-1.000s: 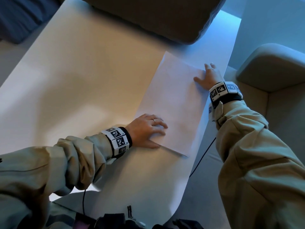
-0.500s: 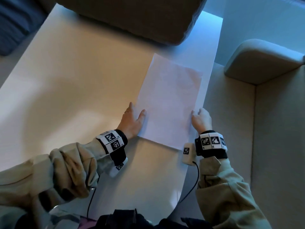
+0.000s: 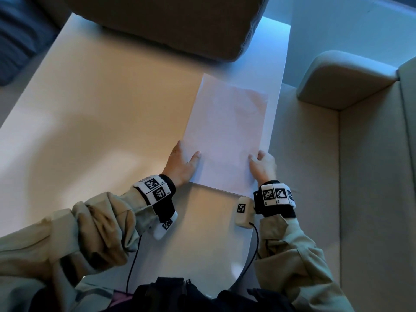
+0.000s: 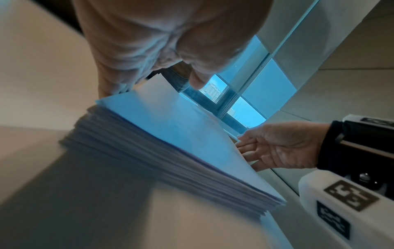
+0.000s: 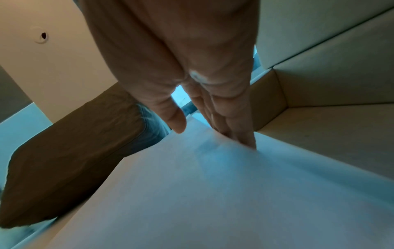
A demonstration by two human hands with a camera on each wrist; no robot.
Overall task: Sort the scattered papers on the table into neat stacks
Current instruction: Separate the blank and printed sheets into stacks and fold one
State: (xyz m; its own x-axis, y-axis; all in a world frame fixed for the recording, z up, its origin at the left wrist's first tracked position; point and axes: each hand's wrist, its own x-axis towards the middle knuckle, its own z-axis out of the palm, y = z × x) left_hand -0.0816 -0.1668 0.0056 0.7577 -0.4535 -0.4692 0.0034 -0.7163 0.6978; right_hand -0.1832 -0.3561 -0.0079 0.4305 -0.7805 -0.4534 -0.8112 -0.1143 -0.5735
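Observation:
A stack of several white sheets (image 3: 227, 136) lies squared near the right edge of the pale table (image 3: 101, 131). My left hand (image 3: 182, 163) stands on edge against the stack's left side near its front end, fingers straight, thumb resting on the top sheet. My right hand (image 3: 262, 165) presses the opposite side with straight fingers. The left wrist view shows the stack's (image 4: 170, 143) layered front edge, my left thumb (image 4: 196, 80) above it, and the right hand (image 4: 277, 146) at the far side. In the right wrist view the fingers (image 5: 241, 134) run down along the paper (image 5: 213, 185).
A dark brown cushion (image 3: 168, 25) overhangs the table's far end, just beyond the stack. A beige sofa armrest (image 3: 344, 79) and seat lie to the right, below the table's edge. A dark bag (image 3: 171, 296) sits at the near edge by my body.
A second ago my left hand lay on the stack's near corner and my right on its far corner. Both hands have come to flank the near end, and the stack now lies parallel to the table edge.

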